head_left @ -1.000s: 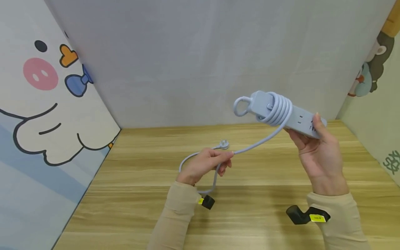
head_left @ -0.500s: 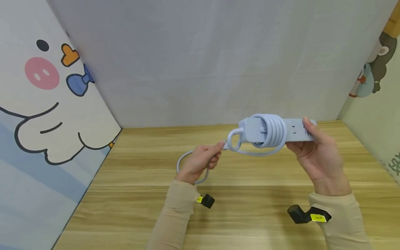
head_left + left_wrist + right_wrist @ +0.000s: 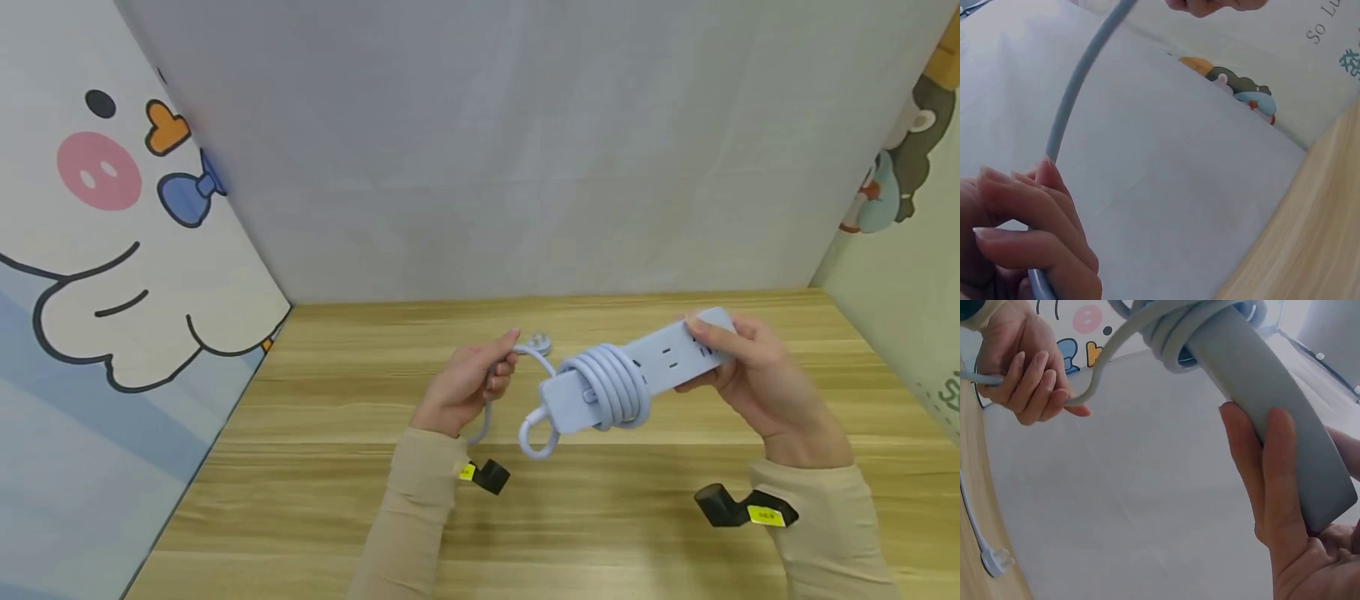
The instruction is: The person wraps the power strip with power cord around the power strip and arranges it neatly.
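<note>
A pale blue-grey power strip (image 3: 671,354) is held up over the table, tilted with its right end higher. My right hand (image 3: 750,367) grips that end, thumb on the socket face and fingers beneath. Several turns of its cord (image 3: 611,387) wrap the left half, and a short cord loop (image 3: 536,437) sticks out of the left end. My left hand (image 3: 472,379) holds the free cord, fingers curled round it in the left wrist view, where the cord (image 3: 1079,81) rises from the grip. On the table behind lies the plug (image 3: 539,343), prongs showing in the right wrist view.
The wooden table (image 3: 315,500) meets a pale grey cloth backdrop (image 3: 480,167). Cartoon-printed panels stand at the left (image 3: 97,250) and right (image 3: 892,275). Each sleeve carries a black wrist camera, the left one (image 3: 492,477) and the right one (image 3: 720,505).
The strip has swung from left end high to left end low and come down nearer the table. The left hand has shifted slightly left with the cord; the right hand keeps its grip.
</note>
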`<state>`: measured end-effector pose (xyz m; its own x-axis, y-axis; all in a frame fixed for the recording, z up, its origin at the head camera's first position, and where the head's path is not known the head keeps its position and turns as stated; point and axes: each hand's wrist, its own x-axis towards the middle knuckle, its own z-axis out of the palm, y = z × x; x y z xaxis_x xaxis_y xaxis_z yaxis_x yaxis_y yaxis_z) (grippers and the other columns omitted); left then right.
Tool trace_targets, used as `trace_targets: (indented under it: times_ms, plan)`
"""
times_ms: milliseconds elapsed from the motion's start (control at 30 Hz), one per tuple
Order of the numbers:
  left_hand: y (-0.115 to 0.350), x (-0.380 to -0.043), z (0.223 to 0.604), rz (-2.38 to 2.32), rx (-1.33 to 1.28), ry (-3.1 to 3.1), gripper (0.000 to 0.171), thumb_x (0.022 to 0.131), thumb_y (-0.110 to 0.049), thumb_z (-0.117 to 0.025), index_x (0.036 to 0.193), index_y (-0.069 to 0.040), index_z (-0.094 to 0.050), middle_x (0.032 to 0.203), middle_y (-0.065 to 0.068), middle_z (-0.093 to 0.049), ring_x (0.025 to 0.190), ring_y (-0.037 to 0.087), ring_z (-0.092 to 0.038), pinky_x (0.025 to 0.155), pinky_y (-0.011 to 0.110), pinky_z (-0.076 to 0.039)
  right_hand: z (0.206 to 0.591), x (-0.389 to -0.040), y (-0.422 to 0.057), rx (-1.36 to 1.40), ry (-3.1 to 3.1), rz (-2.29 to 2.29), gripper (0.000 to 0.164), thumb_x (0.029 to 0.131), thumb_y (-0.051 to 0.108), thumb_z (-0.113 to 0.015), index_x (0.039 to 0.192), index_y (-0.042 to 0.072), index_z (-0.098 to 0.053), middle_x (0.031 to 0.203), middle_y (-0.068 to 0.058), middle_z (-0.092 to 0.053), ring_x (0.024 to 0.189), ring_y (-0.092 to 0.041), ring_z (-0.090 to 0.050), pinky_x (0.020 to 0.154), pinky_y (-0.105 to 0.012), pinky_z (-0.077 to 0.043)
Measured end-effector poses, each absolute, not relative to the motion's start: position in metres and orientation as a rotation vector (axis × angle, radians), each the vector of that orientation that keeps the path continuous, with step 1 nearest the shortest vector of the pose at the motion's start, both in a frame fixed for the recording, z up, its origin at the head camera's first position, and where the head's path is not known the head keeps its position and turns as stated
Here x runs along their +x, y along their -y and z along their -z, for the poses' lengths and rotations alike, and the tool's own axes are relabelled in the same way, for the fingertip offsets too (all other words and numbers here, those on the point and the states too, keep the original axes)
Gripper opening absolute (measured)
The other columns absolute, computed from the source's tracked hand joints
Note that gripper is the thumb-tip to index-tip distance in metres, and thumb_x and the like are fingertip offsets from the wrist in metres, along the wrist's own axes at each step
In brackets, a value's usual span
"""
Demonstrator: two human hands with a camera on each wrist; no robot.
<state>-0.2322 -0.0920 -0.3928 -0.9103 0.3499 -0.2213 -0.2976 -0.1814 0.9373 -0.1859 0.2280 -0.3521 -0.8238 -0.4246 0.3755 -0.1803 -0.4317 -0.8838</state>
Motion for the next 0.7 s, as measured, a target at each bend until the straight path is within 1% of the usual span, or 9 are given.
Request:
trace_targets:
  times_ms: [133,233,300,367,467,567,633,700]
  plan:
    - [0.097,-0.232,0.389,-2.159,0.031,-1.606,0.039,0.106,-0.031,-0.054,0.077,-0.011,-0.068,0.066,-0.007,-0.050,0.049,-0.002,-0.037,0.045,0.013,-0.027,0.350,-0.183,-0.233,-0.854,-1.866,2.243,0.037,0.104,-0.009,-0.039,0.111,0.005,-0.074,0.103,-0.003,-0.075,0.087,-0.016,-0.076,0.070,-0.031,-0.063]
    - [0.098,-0.232,0.388,-2.166,0.014,-1.570,0.038,0.106,-0.032,-0.055,0.080,-0.010,-0.073,0.068,-0.007,-0.054,0.050,-0.003,-0.040,0.045,0.011,-0.030,0.347,-0.180,-0.234,-0.827,-2.047,2.121,0.032,0.101,-0.009,-0.047,0.110,0.007,-0.073,0.101,-0.002,-0.075,0.085,-0.016,-0.075,0.071,-0.032,-0.063]
    - [0.098,-0.231,0.386,-2.174,0.018,-1.549,0.038,0.106,-0.032,-0.055,0.083,-0.009,-0.075,0.069,-0.006,-0.057,0.051,-0.003,-0.043,0.045,0.011,-0.033,0.344,-0.178,-0.233,-0.805,-2.160,2.030,0.027,0.100,-0.008,-0.051,0.111,0.006,-0.071,0.100,-0.002,-0.074,0.084,-0.018,-0.074,0.072,-0.032,-0.062]
    - [0.098,-0.230,0.385,-2.180,0.022,-1.530,0.037,0.106,-0.032,-0.055,0.089,-0.007,-0.075,0.071,-0.005,-0.059,0.052,-0.002,-0.045,0.045,0.010,-0.035,0.341,-0.175,-0.230,-0.763,-2.267,1.932,0.020,0.100,-0.004,-0.055,0.111,0.005,-0.070,0.099,-0.003,-0.074,0.083,-0.019,-0.074,0.074,-0.031,-0.062]
    - [0.097,-0.227,0.381,-2.186,0.046,-1.502,0.038,0.107,-0.031,-0.053,0.108,0.002,-0.072,0.075,-0.004,-0.063,0.056,-0.002,-0.050,0.049,0.010,-0.041,0.338,-0.173,-0.227,-0.723,-2.403,1.803,0.015,0.099,0.001,-0.061,0.113,-0.001,-0.066,0.098,-0.003,-0.073,0.084,-0.019,-0.073,0.075,-0.031,-0.062]
    - [0.095,-0.224,0.376,-2.199,0.065,-1.452,0.043,0.108,-0.027,-0.051,0.125,0.010,-0.063,0.078,-0.002,-0.066,0.062,0.000,-0.056,0.055,0.009,-0.047,0.338,-0.173,-0.223,-0.699,-2.495,1.707,0.017,0.099,0.005,-0.065,0.113,-0.004,-0.065,0.100,-0.004,-0.072,0.085,-0.018,-0.073,0.075,-0.032,-0.062]
    - [0.092,-0.221,0.373,-2.215,0.087,-1.406,0.043,0.109,-0.024,-0.049,0.130,0.012,-0.059,0.080,0.000,-0.068,0.065,0.001,-0.061,0.060,0.010,-0.051,0.338,-0.172,-0.220,-0.666,-2.551,1.650,0.020,0.098,0.010,-0.067,0.114,-0.004,-0.066,0.101,-0.007,-0.071,0.085,-0.016,-0.072,0.074,-0.031,-0.062]
    - [0.089,-0.219,0.370,-2.229,0.098,-1.367,0.041,0.109,-0.021,-0.049,0.130,0.012,-0.059,0.081,0.001,-0.069,0.067,0.002,-0.063,0.063,0.011,-0.054,0.338,-0.172,-0.216,-0.633,-2.611,1.589,0.023,0.098,0.013,-0.069,0.114,-0.002,-0.067,0.103,-0.011,-0.070,0.084,-0.015,-0.072,0.073,-0.030,-0.062]
